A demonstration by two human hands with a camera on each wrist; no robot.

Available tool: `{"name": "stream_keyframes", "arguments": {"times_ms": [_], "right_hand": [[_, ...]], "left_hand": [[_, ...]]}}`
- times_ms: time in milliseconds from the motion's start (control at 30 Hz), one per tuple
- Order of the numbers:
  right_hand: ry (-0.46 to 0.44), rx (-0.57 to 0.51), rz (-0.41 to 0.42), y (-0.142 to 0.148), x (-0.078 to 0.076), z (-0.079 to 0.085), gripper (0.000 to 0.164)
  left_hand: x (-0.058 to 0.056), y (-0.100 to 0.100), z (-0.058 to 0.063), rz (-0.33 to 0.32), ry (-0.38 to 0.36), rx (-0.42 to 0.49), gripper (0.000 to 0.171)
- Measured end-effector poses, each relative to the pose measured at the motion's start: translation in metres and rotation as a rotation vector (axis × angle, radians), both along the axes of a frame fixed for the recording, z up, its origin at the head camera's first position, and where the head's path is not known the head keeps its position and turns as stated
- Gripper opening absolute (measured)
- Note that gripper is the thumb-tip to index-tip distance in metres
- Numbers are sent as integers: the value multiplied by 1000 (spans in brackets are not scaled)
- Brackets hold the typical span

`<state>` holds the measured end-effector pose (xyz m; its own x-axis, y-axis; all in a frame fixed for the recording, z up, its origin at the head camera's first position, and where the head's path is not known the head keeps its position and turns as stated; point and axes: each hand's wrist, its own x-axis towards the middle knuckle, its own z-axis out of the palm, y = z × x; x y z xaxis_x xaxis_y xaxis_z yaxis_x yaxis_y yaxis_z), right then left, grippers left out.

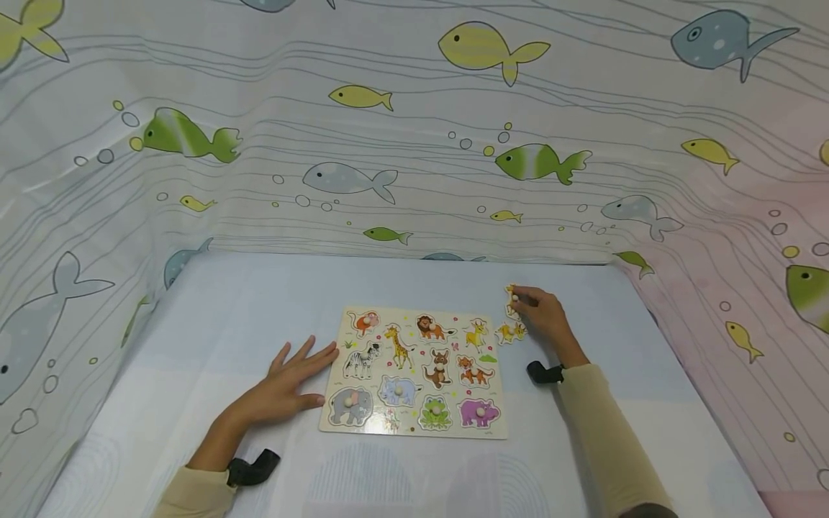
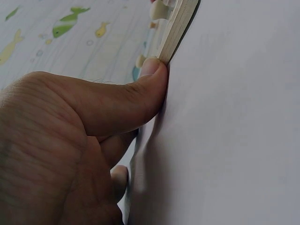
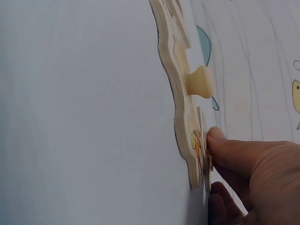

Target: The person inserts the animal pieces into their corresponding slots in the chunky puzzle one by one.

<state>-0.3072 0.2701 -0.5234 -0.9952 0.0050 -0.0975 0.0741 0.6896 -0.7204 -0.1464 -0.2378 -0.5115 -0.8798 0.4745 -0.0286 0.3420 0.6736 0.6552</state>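
Note:
A wooden animal puzzle board (image 1: 414, 374) lies flat on the table. My left hand (image 1: 291, 385) rests at its left side, fingers spread, with the thumb (image 2: 140, 93) touching the board's edge (image 2: 176, 33) in the left wrist view. Beyond the board's upper right corner, my right hand (image 1: 544, 313) pinches a small yellow giraffe-like puzzle piece (image 1: 511, 302) between thumb and fingers. Just below that piece lies another yellow-orange animal piece (image 1: 510, 332). In the right wrist view this nearer piece, with its pale wooden knob (image 3: 200, 82), partly hides the one at my thumb (image 3: 222, 145).
Knobbed elephant (image 1: 350, 407), rhino (image 1: 398, 391), frog (image 1: 435, 414) and purple hippo (image 1: 479, 414) pieces sit along the board's lower row. A fish-print curtain (image 1: 401, 144) rises behind the table (image 1: 272, 280) and along both sides.

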Motion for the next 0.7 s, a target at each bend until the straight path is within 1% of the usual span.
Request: {"name": "stream_keyframes", "arguments": {"times_ms": [200, 500, 700], "right_hand": [[28, 19, 23, -1, -1, -1, 46], [41, -5, -60, -4, -2, -3, 37], [49, -27, -80, -5, -2, -2, 34]], "left_hand": [[0, -2, -1, -4, 2, 1, 81], [-2, 0, 0, -7, 2, 3, 82], [0, 1, 0, 3, -7, 7, 82]]}}
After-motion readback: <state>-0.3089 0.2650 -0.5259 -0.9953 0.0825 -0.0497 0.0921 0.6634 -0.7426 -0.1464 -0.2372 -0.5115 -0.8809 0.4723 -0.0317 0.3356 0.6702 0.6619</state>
